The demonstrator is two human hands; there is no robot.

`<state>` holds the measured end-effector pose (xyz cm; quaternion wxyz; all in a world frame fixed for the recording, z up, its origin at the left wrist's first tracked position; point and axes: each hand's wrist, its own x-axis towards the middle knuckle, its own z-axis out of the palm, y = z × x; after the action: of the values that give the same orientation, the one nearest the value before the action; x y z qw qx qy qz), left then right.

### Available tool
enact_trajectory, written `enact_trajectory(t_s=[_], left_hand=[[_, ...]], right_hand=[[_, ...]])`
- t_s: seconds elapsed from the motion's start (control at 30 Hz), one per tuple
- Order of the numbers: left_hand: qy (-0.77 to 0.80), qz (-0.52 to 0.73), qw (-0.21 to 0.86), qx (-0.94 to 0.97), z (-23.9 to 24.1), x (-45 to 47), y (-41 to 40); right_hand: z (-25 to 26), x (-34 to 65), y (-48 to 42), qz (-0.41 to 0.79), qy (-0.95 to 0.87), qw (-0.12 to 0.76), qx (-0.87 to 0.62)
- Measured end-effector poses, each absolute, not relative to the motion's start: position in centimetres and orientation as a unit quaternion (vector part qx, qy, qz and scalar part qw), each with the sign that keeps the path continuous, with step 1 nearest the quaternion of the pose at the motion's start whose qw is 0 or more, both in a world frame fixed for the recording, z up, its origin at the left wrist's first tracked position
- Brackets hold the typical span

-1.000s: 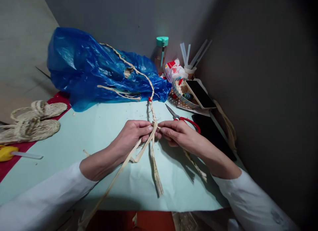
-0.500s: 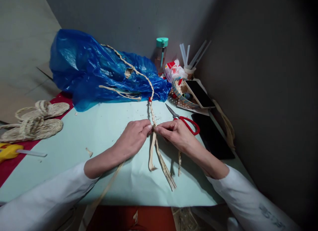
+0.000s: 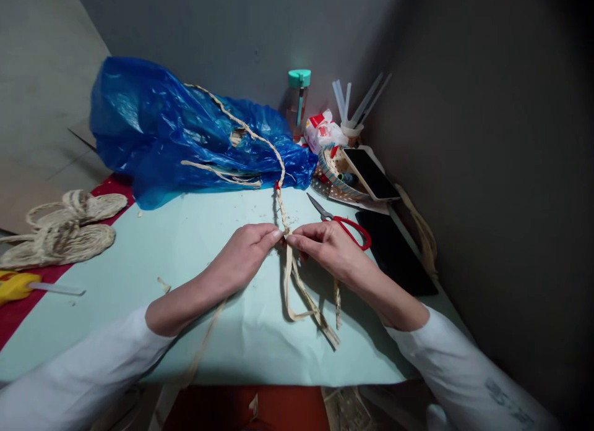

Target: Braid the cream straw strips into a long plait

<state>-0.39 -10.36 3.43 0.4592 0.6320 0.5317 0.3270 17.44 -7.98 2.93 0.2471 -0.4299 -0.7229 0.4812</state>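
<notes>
A pale braid of dried plant fibre (image 3: 257,136) runs from over the blue bag down to my hands at the table's middle. My left hand (image 3: 248,251) pinches a fibre strand at the braid's lower end, from the left. From the right, my right hand (image 3: 325,245) pinches the same end between thumb and fingers. Loose fibre strands (image 3: 304,289) hang below the fingertips toward me. Another strand (image 3: 206,341) trails from under my left wrist over the table edge. Red-handled scissors (image 3: 346,222) lie open just beyond my right hand.
A blue plastic bag (image 3: 153,134) fills the back left. Woven sandals (image 3: 69,227) and a yellow glue gun (image 3: 18,285) lie at left. At the back right stand a bottle (image 3: 298,106), a basket (image 3: 331,168) with a phone (image 3: 371,173), and a cup of glue sticks (image 3: 352,133). A black tablet-like slab (image 3: 396,255) lies right.
The loose strands below my hands have swung to the right, and one now bends across another. My hands stay at the braid's end. The whole view has shifted slightly.
</notes>
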Motion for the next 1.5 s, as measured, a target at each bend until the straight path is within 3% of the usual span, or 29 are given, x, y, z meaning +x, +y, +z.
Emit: enact_trajectory(t_s=[0.33, 0.47, 0.7, 0.93, 1.27, 1.5], left_hand=[[0.514, 0.338, 0.581, 0.533, 2.8, -0.7, -9.8], [0.521, 0.326, 0.570, 0.546, 3.3, -0.5, -10.1], [0.519, 0.292, 0.450, 0.665, 3.9, -0.5, -10.3], [0.505, 0.293, 0.546, 0.601, 4.1, -0.6, -10.1], [0.504, 0.300, 0.569, 0.576, 4.0, -0.9, -9.9], [0.489, 0.307, 0.621, 0.530, 4.4, -0.5, -10.3]], right_hand=[[2.8, 17.5, -7.9, 0.492, -0.715, 0.247, -0.430], [3.0, 17.4, -8.0, 0.506, -0.708, 0.242, -0.429], [3.4, 17.3, -8.2, 0.486, -0.722, 0.245, -0.427], [3.8, 18.0, -8.0, 0.483, -0.730, 0.206, -0.438], [3.1, 17.5, -8.3, 0.558, -0.700, 0.197, -0.400], [3.6, 18.2, -8.3, 0.532, -0.736, 0.167, -0.384]])
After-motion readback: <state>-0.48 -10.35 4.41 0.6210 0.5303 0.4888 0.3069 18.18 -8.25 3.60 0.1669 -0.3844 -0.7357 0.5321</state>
